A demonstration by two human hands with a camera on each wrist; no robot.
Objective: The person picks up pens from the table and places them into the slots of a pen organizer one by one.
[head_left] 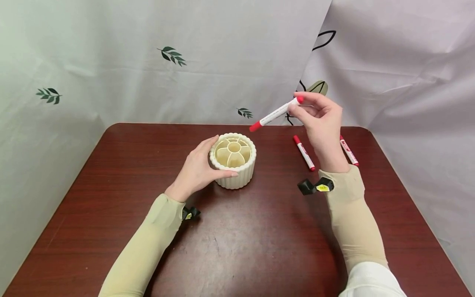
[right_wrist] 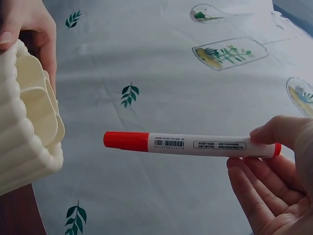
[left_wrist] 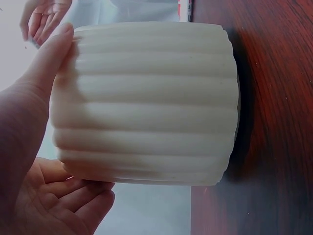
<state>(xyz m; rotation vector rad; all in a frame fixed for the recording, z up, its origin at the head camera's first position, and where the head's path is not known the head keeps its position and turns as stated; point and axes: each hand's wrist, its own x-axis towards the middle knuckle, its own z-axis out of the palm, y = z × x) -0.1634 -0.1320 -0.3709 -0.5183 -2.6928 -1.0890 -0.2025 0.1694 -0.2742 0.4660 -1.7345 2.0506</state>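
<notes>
A cream, ribbed pen holder (head_left: 241, 177) with a scalloped rim and several petal-shaped compartments stands upright on the table. My left hand (head_left: 196, 167) grips its left side, thumb across the front and fingers round the back. Those fingers reach round the holder (left_wrist: 146, 103) in the left wrist view too. Up and to the right of it, my right hand (head_left: 323, 126) pinches a white marker (head_left: 276, 114) near its red rear end. The marker (right_wrist: 195, 145) has a barcode, and its red cap points left toward the holder, apart from it. No pens show in the visible compartments.
Two more red-capped markers lie on the dark red-brown wooden table (head_left: 237, 247): one marker (head_left: 304, 153) left of my right forearm, another marker (head_left: 349, 151) right of it. A pale leaf-print curtain (head_left: 208, 82) hangs behind the table's far edge.
</notes>
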